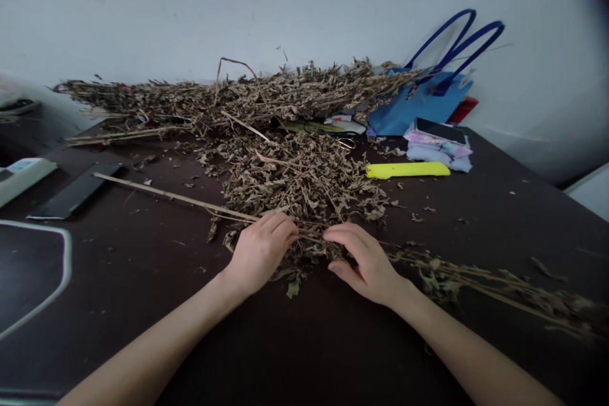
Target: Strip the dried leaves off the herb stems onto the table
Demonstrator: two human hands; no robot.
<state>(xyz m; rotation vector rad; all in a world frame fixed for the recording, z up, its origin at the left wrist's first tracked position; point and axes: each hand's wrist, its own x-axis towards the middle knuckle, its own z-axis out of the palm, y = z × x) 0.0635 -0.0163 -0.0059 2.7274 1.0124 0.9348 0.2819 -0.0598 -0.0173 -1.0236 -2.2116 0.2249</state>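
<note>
My left hand (265, 250) is closed around a long dried plant stem (181, 198), whose bare end reaches out to the left. Close beside it, my right hand (364, 260) curves over the leafy part of the plant, its thumb apart from the fingers. The leafy branch (480, 279) runs on past my right wrist towards the right edge. Just beyond my hands lies a heap of loose, crumpled dried leaves (299, 177). A greenish leaf (295, 285) hangs below the stem between my hands.
A long bundle of dried plants (285, 92) lies along the wall. A blue bag (404, 111), a phone (440, 132) on a cloth packet, a yellow strip-like object (408, 169) and scissors (346, 142) lie behind. Left are a dark flat slab (78, 192), a power strip (26, 179) and white cable (67, 260).
</note>
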